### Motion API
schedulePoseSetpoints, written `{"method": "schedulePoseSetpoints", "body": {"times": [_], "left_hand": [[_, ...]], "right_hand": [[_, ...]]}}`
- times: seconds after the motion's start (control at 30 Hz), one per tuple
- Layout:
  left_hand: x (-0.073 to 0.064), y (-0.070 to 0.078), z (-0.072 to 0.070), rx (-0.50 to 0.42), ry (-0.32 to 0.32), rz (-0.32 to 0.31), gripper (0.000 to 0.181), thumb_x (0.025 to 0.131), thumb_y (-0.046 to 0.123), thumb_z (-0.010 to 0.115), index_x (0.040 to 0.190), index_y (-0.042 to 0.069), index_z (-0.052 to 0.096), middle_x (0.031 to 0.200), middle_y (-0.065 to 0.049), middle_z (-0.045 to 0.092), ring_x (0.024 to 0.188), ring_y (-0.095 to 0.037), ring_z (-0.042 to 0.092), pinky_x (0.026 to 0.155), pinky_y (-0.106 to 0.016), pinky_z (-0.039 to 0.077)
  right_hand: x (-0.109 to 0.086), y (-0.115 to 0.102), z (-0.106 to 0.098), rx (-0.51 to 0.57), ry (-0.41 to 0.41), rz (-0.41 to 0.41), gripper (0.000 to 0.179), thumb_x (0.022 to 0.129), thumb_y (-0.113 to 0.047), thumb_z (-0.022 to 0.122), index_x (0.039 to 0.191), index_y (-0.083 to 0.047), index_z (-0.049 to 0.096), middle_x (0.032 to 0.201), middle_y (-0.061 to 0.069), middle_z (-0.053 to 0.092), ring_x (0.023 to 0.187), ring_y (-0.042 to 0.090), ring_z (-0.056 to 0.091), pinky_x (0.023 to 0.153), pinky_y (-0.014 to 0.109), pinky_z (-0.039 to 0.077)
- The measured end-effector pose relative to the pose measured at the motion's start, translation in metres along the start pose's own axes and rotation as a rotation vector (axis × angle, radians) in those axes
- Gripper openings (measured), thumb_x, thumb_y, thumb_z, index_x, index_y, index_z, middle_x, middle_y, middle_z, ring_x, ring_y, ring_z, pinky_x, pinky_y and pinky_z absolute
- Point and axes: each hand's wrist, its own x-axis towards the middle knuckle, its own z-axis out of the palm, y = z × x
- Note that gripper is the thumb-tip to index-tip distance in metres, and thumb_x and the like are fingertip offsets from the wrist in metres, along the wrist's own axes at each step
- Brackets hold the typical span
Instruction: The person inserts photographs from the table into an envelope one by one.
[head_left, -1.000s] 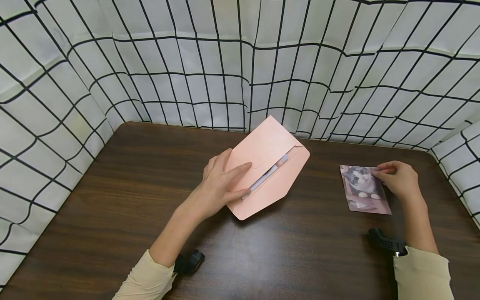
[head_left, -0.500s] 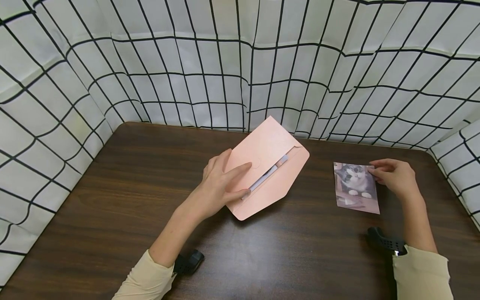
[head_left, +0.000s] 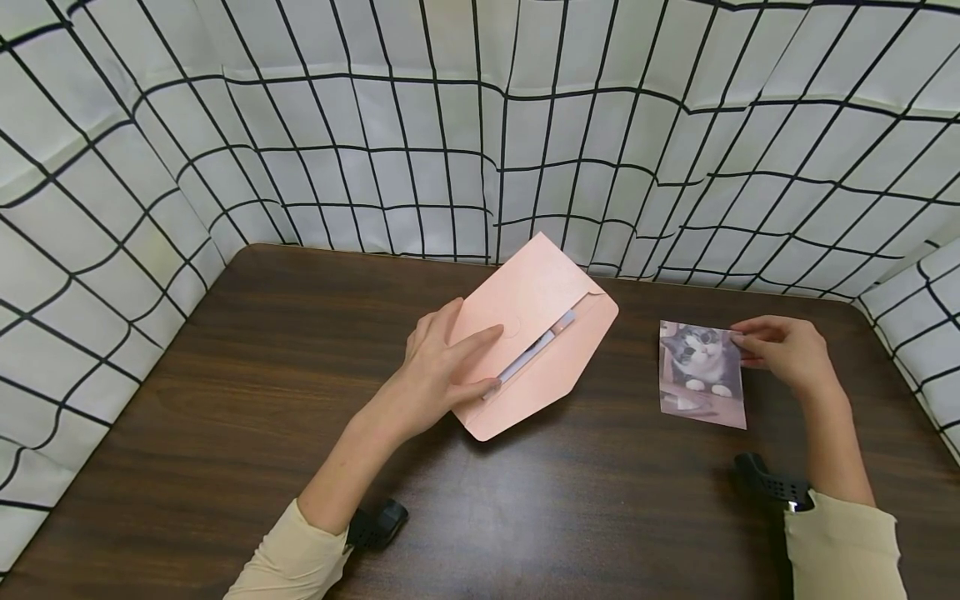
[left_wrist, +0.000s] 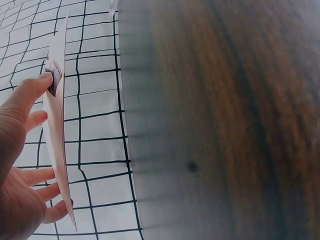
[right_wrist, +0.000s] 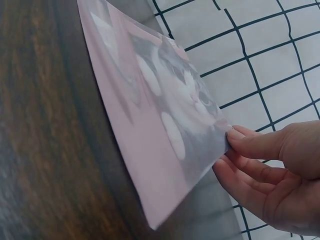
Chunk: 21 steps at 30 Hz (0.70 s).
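Note:
Near the table's middle, a pale pink envelope (head_left: 536,329) stands out at a slant with its flap side up. A bluish strip (head_left: 528,354) shows in its slot. My left hand (head_left: 442,367) grips the envelope's left end, thumb at the slot, forefinger across the face, other fingers at the edge. Seen edge-on in the left wrist view, the envelope (left_wrist: 59,120) is raised off the table. To the right, a cat photo card (head_left: 701,375) is pinched by its upper right edge between thumb and fingers of my right hand (head_left: 787,354). The right wrist view shows the card (right_wrist: 145,110) tilted.
The dark wooden table (head_left: 262,375) ends in rounded far corners. A white curtain with black grid lines (head_left: 420,125) surrounds its back and sides. Each wrist wears a black camera strap (head_left: 378,523), and both sleeves (head_left: 843,546) are pale yellow.
My right hand has moved a little left, carrying the cat photo card closer to the envelope, and the card has turned slightly. My left hand and the envelope keep their place.

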Motion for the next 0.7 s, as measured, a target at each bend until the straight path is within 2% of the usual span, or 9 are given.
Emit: {"method": "schedulePoseSetpoints", "body": {"times": [0.5,0.7], "left_hand": [[0.000,-0.001,0.000,0.015,0.013,0.003,0.053,0.094,0.025,0.082,0.144,0.018,0.065,0.164,-0.031,0.028,0.147,-0.051,0.028,0.116,-0.072,0.029],[0.000,0.000,-0.001,0.010,0.005,-0.010,0.056,0.094,0.027,0.083,0.145,0.018,0.064,0.164,-0.030,0.027,0.149,-0.051,0.025,0.116,-0.071,0.029]], "right_hand": [[-0.003,-0.011,-0.003,0.008,-0.034,-0.035,0.031,0.106,-0.007,0.063,0.127,0.016,0.063,0.112,0.032,0.069,0.071,0.003,0.069,0.067,0.020,0.059],[-0.003,-0.015,-0.003,0.021,-0.042,-0.062,0.028,0.105,-0.004,0.063,0.125,0.017,0.063,0.101,0.020,0.072,0.069,0.005,0.069,0.066,0.022,0.060]]}}
